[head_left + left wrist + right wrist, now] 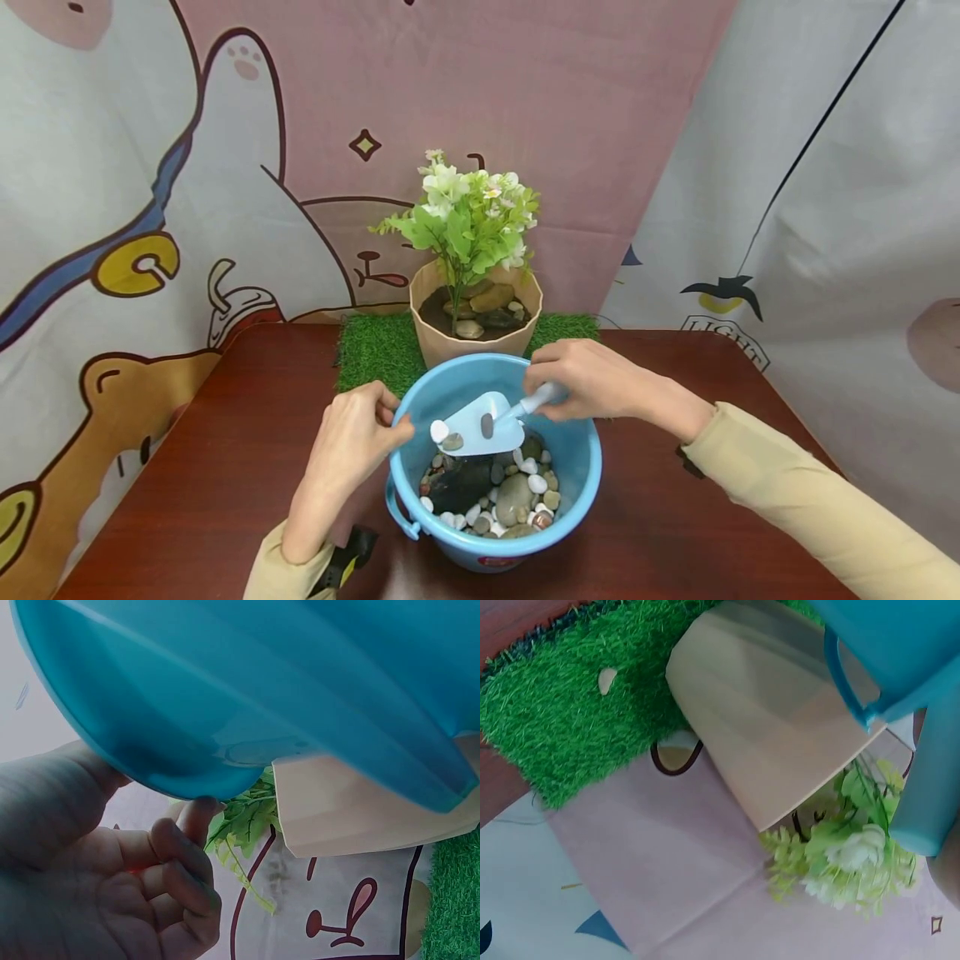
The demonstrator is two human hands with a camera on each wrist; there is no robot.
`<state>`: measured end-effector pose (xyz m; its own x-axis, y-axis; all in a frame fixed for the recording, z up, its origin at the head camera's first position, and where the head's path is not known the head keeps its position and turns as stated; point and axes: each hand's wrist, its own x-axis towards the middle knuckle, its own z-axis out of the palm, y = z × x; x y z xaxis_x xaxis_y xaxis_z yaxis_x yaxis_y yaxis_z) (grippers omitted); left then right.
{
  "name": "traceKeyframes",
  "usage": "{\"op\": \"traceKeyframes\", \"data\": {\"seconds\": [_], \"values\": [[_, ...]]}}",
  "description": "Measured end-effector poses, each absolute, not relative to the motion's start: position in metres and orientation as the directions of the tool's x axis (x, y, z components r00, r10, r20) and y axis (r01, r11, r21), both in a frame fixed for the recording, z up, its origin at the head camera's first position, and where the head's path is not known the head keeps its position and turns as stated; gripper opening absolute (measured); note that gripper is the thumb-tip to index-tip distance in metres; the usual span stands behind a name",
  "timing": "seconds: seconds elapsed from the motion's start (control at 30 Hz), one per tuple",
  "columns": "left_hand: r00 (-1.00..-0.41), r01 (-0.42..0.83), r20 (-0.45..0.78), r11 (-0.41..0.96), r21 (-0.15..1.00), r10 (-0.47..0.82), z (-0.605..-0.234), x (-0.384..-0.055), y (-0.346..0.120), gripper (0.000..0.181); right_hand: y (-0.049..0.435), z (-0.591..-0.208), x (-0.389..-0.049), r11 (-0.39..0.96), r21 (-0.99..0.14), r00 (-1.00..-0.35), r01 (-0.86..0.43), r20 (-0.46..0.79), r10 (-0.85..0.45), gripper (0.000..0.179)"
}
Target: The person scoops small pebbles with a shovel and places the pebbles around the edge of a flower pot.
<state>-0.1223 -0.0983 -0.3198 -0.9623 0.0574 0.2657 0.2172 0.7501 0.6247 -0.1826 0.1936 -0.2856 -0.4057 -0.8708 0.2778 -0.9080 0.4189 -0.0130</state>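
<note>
A blue bucket point(581, 479) stands at the table's front, with white, grey and brown stones point(513, 498) and a large black one point(463, 485) at its bottom. My left hand point(352, 429) pinches the bucket's left rim; in the left wrist view, thumb and forefinger meet at the rim point(154, 790). With my right hand point(592, 379) I grip the handle of a light blue toy shovel point(480, 408), also seen in the right wrist view as a handle point(930, 784). Its blade is over the stones and bears a dark pebble point(487, 426), a grey one point(452, 442) and a white one point(439, 431) near its tip.
Behind the bucket, a beige faceted pot point(442, 346) holds soil, stones and a white-flowered plant point(465, 217). It stands on a green turf mat point(375, 350), where a pale pebble point(607, 680) lies. The reddish-brown table point(247, 433) backs onto a cartoon cloth point(480, 83).
</note>
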Motion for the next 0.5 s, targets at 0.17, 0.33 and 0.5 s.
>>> {"op": "traceKeyframes", "data": {"seconds": [0.17, 0.33, 0.5], "values": [[-0.963, 0.213, 0.265, 0.751, 0.625, 0.054, -0.32, -0.122, -0.098, 0.01, 0.202, -0.281, -0.187, 0.445, -0.007, -0.428, -0.896, 0.29, -0.856, 0.019], [-0.963, 0.212, 0.263, 0.751, 0.626, 0.053, -0.32, -0.122, -0.098, 0.009, 0.21, -0.279, -0.192, 0.486, -0.011, -0.468, -0.874, 0.287, -0.836, 0.019], [-0.962, 0.215, 0.268, 0.75, 0.625, 0.052, -0.32, -0.123, -0.099, 0.01, 0.217, -0.277, -0.197, 0.525, -0.018, -0.506, -0.851, 0.292, -0.811, 0.018]]}}
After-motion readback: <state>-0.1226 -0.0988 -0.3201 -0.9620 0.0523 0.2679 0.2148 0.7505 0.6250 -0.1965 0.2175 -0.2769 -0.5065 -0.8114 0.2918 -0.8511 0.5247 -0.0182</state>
